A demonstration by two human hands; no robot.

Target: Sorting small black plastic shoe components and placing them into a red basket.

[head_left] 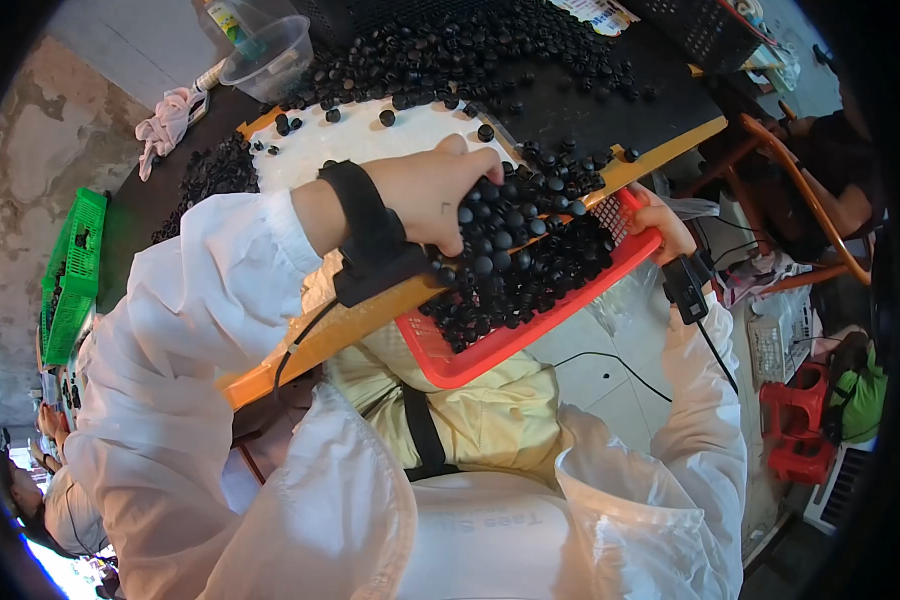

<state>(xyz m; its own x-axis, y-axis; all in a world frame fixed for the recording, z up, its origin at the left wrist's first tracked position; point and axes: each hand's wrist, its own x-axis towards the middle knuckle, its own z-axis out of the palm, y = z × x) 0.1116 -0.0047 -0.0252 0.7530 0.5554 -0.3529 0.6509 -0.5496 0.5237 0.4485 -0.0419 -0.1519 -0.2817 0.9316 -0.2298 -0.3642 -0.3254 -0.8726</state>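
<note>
Left fingers [488,165], cupped open, touch black caps [505,222] to their right on the counter [680,143].
Red basket [450,372] slants along its near edge, right fingers [655,215] clasping it.

red basket [530,330], bottom mostly hidden under black caps [570,256]

The small round caps [503,240] are black, the lattice-sided basket [470,373] red. The tabletop [660,118] is black, its edging strip [355,322] yellow-orange, the sheet [345,135] white. The jacket [190,400] is plain white, the trousers [510,405] pale yellow, the wrist strap [355,195] black, the slatted crate [68,305] bright green.
</note>
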